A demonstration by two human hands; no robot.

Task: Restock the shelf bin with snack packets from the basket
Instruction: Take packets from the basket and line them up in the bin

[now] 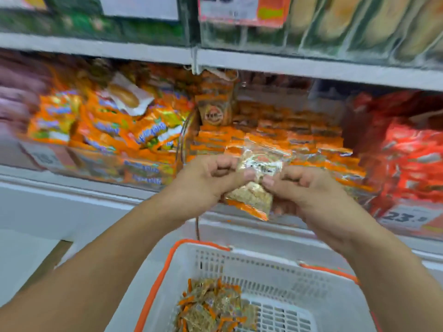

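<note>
Both hands hold clear snack packets (257, 178) with orange edges and brown contents, raised in front of the shelf bin (275, 137). My left hand (211, 180) grips their left side and my right hand (309, 188) pinches the right side. That bin, in the middle of the shelf, is stacked with several matching orange packets. Below, a white basket (239, 267) with an orange rim holds a small pile of the same packets (213, 305) in its left part.
A left bin holds orange candy bags (107, 125) and a right bin holds red packets (407, 154). A price tag (405, 218) hangs at the right bin's front. An upper shelf (239, 58) carries other goods. The view is motion-blurred.
</note>
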